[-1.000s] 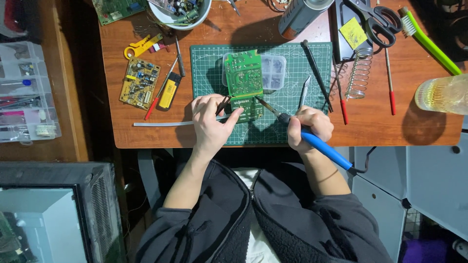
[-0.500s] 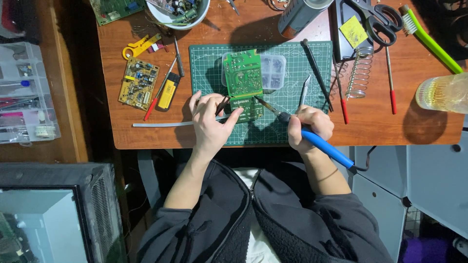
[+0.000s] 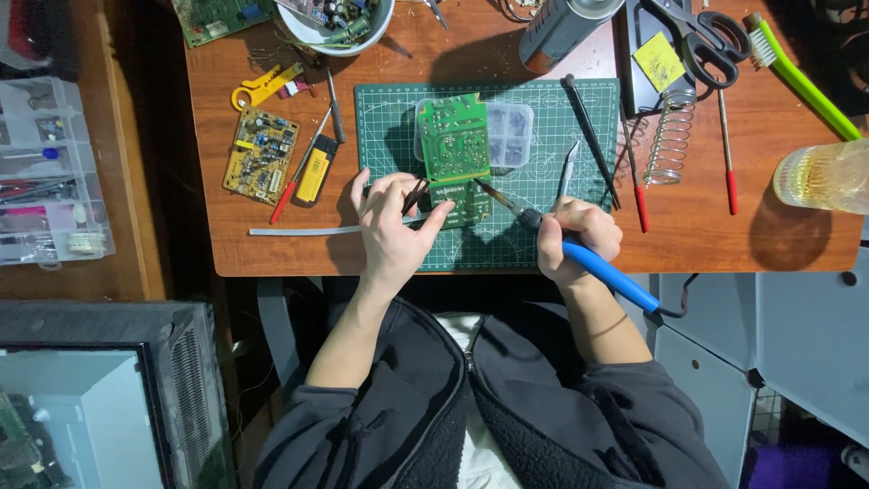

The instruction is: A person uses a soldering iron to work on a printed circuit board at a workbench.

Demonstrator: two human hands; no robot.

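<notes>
Right hand [image 3: 577,234] clamped on blue-handled soldering iron [image 3: 593,263], tip at green circuit board [image 3: 455,149], mat [image 3: 543,231] centre. At 9 o'clock, left hand [image 3: 391,226] pinches dark tweezers [image 3: 415,194].

circuit board [image 3: 455,145] on cutting mat [image 3: 543,244], second board [image 3: 262,156] to its left, scissors [image 3: 701,36] behind right

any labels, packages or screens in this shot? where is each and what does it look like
Yellow sticky label: square, on the dark case at the table's top right, under the scissors.
Spray can: grey metal cylinder lying at the top edge, above the green cutting mat.
Clear parts box: divided plastic case on the left side shelf.
No screens show.
</notes>
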